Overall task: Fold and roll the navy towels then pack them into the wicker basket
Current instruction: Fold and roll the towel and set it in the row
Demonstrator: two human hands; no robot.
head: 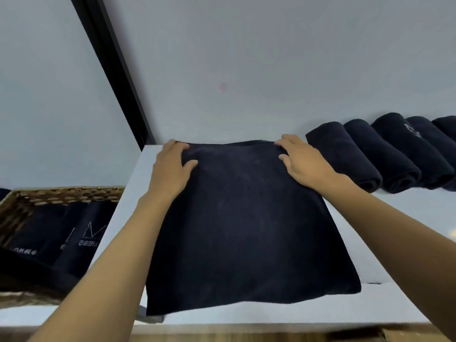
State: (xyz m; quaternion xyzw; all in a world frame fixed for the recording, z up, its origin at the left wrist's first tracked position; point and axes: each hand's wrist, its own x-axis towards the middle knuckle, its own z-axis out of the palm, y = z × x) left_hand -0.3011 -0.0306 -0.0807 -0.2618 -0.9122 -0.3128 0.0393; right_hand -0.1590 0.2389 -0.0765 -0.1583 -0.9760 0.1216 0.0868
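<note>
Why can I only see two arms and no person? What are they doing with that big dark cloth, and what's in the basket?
The camera sits on the person's head and looks down, so you see what they see: just their own arms reaching out. There is only this one picture. The left hand and the right hand each hold a far corner of a navy towel, with the thumb on top. The towel lies spread flat on a white table. On the right, by the wall, a row of rolled towels lies side by side. On the left, lower down, is a wicker basket. Inside it are packed towels, also navy, with white letters on them.
</note>
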